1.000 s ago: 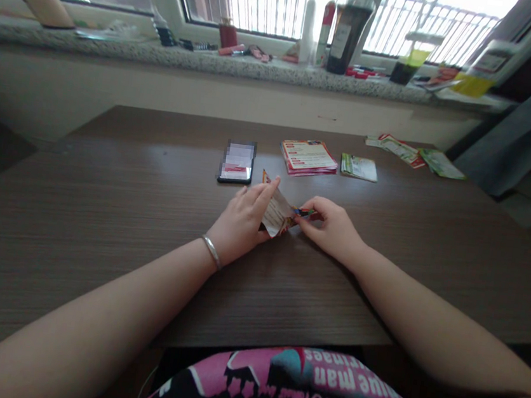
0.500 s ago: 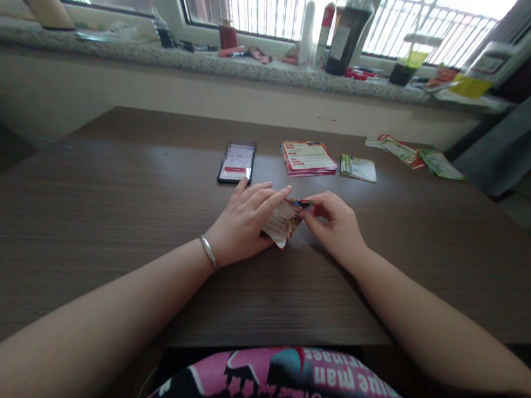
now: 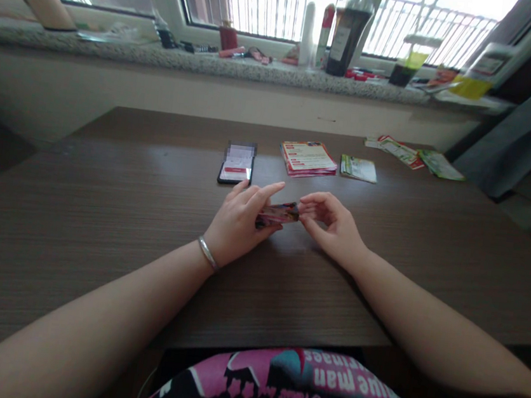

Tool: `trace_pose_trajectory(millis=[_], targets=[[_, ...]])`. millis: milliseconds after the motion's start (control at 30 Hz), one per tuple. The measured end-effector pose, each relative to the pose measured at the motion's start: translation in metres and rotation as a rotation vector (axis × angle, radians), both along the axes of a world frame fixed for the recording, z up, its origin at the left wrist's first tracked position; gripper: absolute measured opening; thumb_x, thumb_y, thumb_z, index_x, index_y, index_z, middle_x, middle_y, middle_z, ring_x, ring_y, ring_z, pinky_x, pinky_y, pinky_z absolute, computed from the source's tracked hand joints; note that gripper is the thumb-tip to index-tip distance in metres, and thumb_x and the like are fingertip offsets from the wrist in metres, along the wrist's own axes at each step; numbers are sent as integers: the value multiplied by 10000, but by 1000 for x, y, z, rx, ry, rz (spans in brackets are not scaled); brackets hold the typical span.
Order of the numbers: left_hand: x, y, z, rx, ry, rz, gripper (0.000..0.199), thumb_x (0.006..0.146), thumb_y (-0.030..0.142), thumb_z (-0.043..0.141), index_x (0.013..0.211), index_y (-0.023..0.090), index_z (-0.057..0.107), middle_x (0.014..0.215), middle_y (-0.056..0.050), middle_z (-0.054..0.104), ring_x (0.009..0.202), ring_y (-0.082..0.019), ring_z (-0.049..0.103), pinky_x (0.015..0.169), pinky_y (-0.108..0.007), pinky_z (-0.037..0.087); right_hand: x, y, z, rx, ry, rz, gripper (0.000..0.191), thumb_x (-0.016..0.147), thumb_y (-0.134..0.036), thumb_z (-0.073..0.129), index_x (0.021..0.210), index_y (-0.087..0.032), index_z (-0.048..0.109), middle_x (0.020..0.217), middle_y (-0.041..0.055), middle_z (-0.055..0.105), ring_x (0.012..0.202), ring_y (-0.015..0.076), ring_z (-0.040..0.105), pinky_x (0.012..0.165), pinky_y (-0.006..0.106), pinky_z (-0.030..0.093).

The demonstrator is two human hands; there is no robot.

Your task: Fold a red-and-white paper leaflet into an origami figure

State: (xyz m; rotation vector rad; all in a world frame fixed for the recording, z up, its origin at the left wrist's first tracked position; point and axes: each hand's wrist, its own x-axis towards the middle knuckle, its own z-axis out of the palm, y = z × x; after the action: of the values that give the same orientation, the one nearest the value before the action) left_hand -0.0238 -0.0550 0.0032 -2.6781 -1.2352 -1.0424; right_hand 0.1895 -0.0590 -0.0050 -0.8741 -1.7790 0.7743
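Observation:
My left hand [image 3: 239, 218] is closed on a small folded printed leaflet [image 3: 282, 212], its thumb below and its index finger stretched out above. The leaflet is narrow, with dark, red and pale print, and its left end is hidden inside that hand. At the leaflet's right end, my right hand [image 3: 334, 223] is curled, with thumb and fingertips meeting the edge. A phone [image 3: 237, 165] with a lit screen lies just beyond my left fingers. Past the hands sits a stack of red-edged printed leaflets [image 3: 308, 158], and beside it a smaller green and white stack [image 3: 358, 169].
More loose green and red papers [image 3: 402, 152] lie at the table's [image 3: 100, 218] far right corner. Behind the table runs a stone windowsill [image 3: 270, 75] crowded with bottles and small items, including a dark bottle [image 3: 346, 39]. A grey curtain [image 3: 517, 135] hangs at the right.
The leaflet, showing a pale flap hanging down half a second ago, is now a narrow, flatter strip. My left thumb has come out beneath it. The phone and stacks stay put.

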Motion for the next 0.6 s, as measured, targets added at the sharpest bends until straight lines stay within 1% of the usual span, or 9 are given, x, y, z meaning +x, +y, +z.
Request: trace_pose_trajectory(millis=[67, 133, 200, 267, 300, 400, 500, 600], targets=[[0, 0, 0, 23, -37, 2, 661, 774, 279, 725, 1346, 196, 405, 931, -17, 615, 917, -203, 589, 1056, -455, 363, 0, 0, 1, 63, -77, 13, 257, 794, -201, 626, 1047, -225, 582, 1004, 42, 665, 932, 166, 643, 777, 321, 574], [0, 0, 0, 34, -63, -4, 598, 791, 297, 710, 1316, 187, 446, 907, -16, 615, 894, -197, 581, 1038, -441, 376, 0, -1, 2, 132, -180, -4, 247, 787, -201, 647, 1029, -229, 607, 1021, 41, 665, 943, 171, 623, 767, 323, 570], [0, 1, 1, 32, -74, -31, 449, 816, 326, 685, 1221, 198, 540, 894, -21, 619, 865, -189, 572, 1003, -427, 398, -1, -1, 4, 175, -257, -28, 198, 805, -224, 650, 1001, -238, 633, 992, 36, 675, 923, 174, 614, 759, 330, 561], [1, 1, 1, 32, -78, -67, 283, 835, 352, 661, 1080, 215, 630, 888, -30, 619, 848, -186, 561, 957, -412, 423, -2, -1, 6, 208, -288, -52, 139, 830, -245, 644, 968, -249, 656, 950, 29, 690, 893, 174, 614, 754, 334, 547], [1, 1, 1, 33, -85, -79, 235, 838, 360, 656, 1027, 219, 656, 893, -36, 616, 851, -187, 556, 937, -406, 432, -2, -1, 6, 227, -294, -66, 114, 837, -250, 643, 949, -252, 666, 930, 27, 697, 877, 173, 617, 756, 335, 539], [1, 1, 1, 21, -110, -93, 217, 838, 374, 651, 993, 224, 679, 947, -54, 606, 897, -197, 555, 910, -399, 449, -2, -1, 8, 290, -292, -105, 72, 839, -252, 656, 904, -257, 686, 885, 21, 709, 836, 168, 622, 777, 340, 518], [1, 2, 1, -5, -116, -123, 222, 845, 372, 643, 1003, 220, 671, 1001, -63, 614, 938, -199, 562, 930, -407, 443, -1, 0, 8, 338, -290, -120, 66, 840, -251, 660, 894, -266, 695, 872, 15, 713, 838, 170, 628, 803, 350, 505], [1, 3, 0, -20, -125, -134, 204, 855, 356, 630, 999, 215, 664, 1014, -62, 623, 950, -194, 567, 937, -403, 441, 0, 0, 8, 374, -274, -121, 63, 838, -268, 667, 891, -275, 700, 863, 12, 711, 838, 170, 631, 806, 352, 497]])
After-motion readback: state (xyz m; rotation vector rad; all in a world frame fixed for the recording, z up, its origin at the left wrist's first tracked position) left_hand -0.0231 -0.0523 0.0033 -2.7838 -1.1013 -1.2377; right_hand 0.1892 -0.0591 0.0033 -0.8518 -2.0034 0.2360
